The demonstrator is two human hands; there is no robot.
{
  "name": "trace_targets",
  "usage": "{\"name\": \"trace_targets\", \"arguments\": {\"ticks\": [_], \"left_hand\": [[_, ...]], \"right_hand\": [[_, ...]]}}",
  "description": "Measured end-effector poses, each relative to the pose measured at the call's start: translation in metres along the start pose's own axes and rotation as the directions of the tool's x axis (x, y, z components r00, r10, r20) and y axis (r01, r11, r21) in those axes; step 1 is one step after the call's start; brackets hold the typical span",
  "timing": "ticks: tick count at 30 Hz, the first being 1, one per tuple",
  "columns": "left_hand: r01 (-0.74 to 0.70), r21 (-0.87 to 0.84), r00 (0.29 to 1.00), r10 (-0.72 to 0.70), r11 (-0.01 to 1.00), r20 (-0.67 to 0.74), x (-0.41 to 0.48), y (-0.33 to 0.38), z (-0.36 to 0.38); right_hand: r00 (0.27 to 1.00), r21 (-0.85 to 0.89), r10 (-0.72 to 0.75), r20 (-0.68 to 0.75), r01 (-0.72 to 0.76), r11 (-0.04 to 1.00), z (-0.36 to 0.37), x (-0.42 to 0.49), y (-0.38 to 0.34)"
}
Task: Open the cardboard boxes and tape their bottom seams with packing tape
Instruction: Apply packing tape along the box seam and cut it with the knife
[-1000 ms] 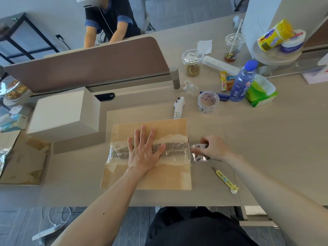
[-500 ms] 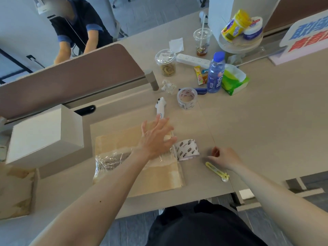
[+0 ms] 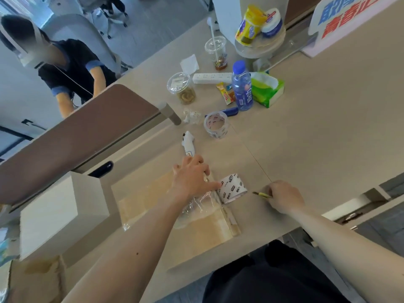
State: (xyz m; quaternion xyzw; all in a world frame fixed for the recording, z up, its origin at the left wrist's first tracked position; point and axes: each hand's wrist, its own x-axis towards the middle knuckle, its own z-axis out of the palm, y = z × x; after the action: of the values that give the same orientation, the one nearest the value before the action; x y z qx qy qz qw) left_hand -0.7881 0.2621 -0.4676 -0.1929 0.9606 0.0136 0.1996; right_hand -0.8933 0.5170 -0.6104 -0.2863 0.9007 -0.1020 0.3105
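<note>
Working at a long beige desk (image 3: 328, 132), we press our left hand (image 3: 192, 178) down on the right end of a flattened cardboard box (image 3: 153, 206), its fingers closed loosely over the wrinkled clear packing tape (image 3: 196, 206) that runs along the box's middle seam. A white closed box (image 3: 56, 215) stands just left of the flat one. Touching the flat box's right edge, a tape roll (image 3: 232, 188) with printed black marks lies on its side, still joined to the strip, with our left thumb against it. Our right hand (image 3: 284, 196) rests on the desk near the roll but apart from it, clenched around a small yellow-handled cutter (image 3: 262, 194) whose tip points toward the roll.

Farther back, a green tissue box (image 3: 267, 90) sits open with white tissue showing. Beside it stands a blue bottle (image 3: 241, 86), capped, its contents hard to judge. A clear lidded cup (image 3: 183, 88) holds brownish snacks, and a clear drinking cup (image 3: 217, 52) with a straw has only a dark remnant at the bottom. A second tape roll (image 3: 215, 124) stands near the bottle, and a white handheld device (image 3: 188, 144) lies just beyond our left hand. On a round stand at the back rest a yellow canister (image 3: 249, 25) and a white tub (image 3: 272, 22), both shut.
</note>
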Motion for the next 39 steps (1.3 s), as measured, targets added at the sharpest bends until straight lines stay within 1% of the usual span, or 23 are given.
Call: {"name": "trace_targets", "arguments": {"ticks": [3,4,6,8,10,12,14,16,18,19,22,24,26,28,29,32,33,36,39], "left_hand": [[-0.043,0.089,0.999,0.043,0.995,0.004,0.011,0.002,-0.007],[-0.060,0.094,0.998,0.059,0.994,0.016,0.016,0.003,-0.010],[-0.102,0.072,0.992,0.096,0.992,0.084,0.031,0.004,-0.017],[-0.176,0.033,0.965,0.166,0.984,0.202,0.047,0.008,-0.021],[-0.242,-0.090,0.920,0.258,0.966,0.296,0.063,0.016,-0.021],[-0.241,-0.244,0.863,0.322,0.939,0.389,0.074,0.024,-0.020],[-0.272,-0.284,0.778,0.384,0.919,0.498,0.084,0.030,-0.019],[-0.304,-0.286,0.698,0.417,0.909,0.582,0.092,0.036,-0.015],[-0.317,-0.302,0.656,0.438,0.899,0.615,0.097,0.039,-0.008],[-0.307,-0.336,0.636,0.455,0.890,0.623,0.099,0.040,-0.005],[-0.291,-0.425,0.586,0.511,0.857,0.629,0.101,0.038,0.000],[-0.304,-0.452,0.575,0.540,0.839,0.615,0.103,0.036,0.003],[-0.313,-0.500,0.584,0.578,0.808,0.569,0.102,0.035,0.007],[-0.345,-0.520,0.619,0.606,0.782,0.500,0.103,0.035,0.011],[-0.372,-0.526,0.626,0.626,0.764,0.466,0.104,0.034,0.013],[-0.443,-0.530,0.624,0.673,0.723,0.397,0.101,0.035,0.011],[-0.457,-0.526,0.631,0.678,0.717,0.376,0.101,0.035,0.012],[-0.495,-0.482,0.681,0.667,0.723,0.302,0.097,0.039,0.015],[-0.492,-0.486,0.693,0.663,0.722,0.284,0.097,0.042,0.018]], "right_hand": [[0.996,0.129,0.083,0.037,-0.087,0.988,-0.007,-0.007,-0.006],[0.994,0.184,0.107,0.031,-0.111,0.977,-0.012,-0.011,-0.008],[0.989,0.302,0.146,0.002,-0.139,0.943,-0.024,-0.023,-0.016],[0.989,0.419,0.144,-0.041,-0.113,0.901,-0.035,-0.039,-0.023],[0.989,0.553,0.131,-0.061,-0.076,0.830,-0.044,-0.057,-0.029],[0.989,0.643,0.122,-0.084,-0.040,0.765,-0.050,-0.077,-0.038],[0.987,0.726,0.126,-0.100,-0.014,0.687,-0.053,-0.093,-0.049],[0.990,0.785,0.124,-0.074,-0.019,0.620,-0.054,-0.105,-0.061],[0.992,0.822,0.122,-0.024,-0.050,0.567,-0.052,-0.112,-0.073],[0.992,0.839,0.128,0.003,-0.072,0.539,-0.050,-0.115,-0.079],[0.989,0.877,0.133,0.063,-0.119,0.466,-0.043,-0.119,-0.096],[0.989,0.890,0.117,0.090,-0.132,0.437,-0.040,-0.120,-0.106],[0.989,0.897,0.104,0.101,-0.136,0.420,-0.036,-0.121,-0.115],[0.991,0.905,0.101,0.090,-0.124,0.406,-0.035,-0.122,-0.122],[0.991,0.905,0.105,0.077,-0.114,0.409,-0.035,-0.122,-0.125],[0.990,0.892,0.135,0.051,-0.106,0.440,-0.035,-0.122,-0.131],[0.989,0.881,0.141,0.042,-0.103,0.461,-0.035,-0.121,-0.132],[0.991,0.828,0.136,-0.007,-0.070,0.556,-0.033,-0.118,-0.135],[0.987,0.784,0.155,-0.047,-0.060,0.618,-0.029,-0.115,-0.139]]}}
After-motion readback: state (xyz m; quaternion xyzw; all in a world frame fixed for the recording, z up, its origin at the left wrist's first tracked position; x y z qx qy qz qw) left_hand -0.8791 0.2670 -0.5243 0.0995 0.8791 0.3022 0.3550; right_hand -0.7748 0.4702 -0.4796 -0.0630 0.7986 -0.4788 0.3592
